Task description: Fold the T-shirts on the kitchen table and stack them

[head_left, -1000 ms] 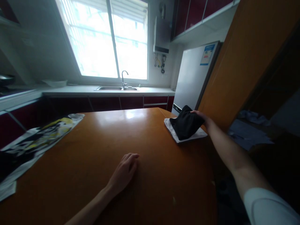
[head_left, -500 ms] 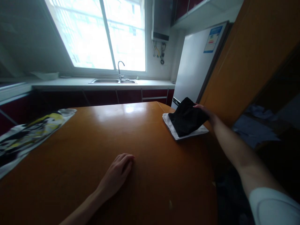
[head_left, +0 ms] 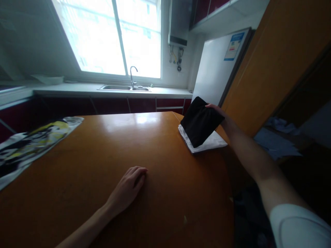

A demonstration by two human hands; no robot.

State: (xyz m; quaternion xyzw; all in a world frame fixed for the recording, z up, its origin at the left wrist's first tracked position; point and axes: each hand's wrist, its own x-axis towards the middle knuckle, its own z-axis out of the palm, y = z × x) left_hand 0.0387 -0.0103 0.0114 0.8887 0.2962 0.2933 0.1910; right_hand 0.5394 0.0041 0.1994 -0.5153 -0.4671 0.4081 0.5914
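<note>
My right hand (head_left: 215, 109) pinches the upper edge of a folded black cloth (head_left: 200, 122), perhaps a garment, and holds it tilted. The black cloth hangs over a folded white cloth (head_left: 213, 141) at the table's far right; whether its lower corner touches the white one I cannot tell. My left hand (head_left: 130, 184) lies on the wooden table (head_left: 103, 165) with loosely bent fingers, the thumb apart, and nothing held. The fingers of my right hand are partly hidden behind the black cloth.
A white, black and yellow printed cloth (head_left: 43, 137) is spread at the table's left. Beyond the table are a counter with a sink (head_left: 116, 88), a tap (head_left: 132, 77) and a fridge (head_left: 210, 69). A wooden panel (head_left: 261, 65) stands at the right.
My right hand has raised the black cloth and moved it slightly left, uncovering more of the white cloth beneath. My left hand has stayed almost still on the table.
</note>
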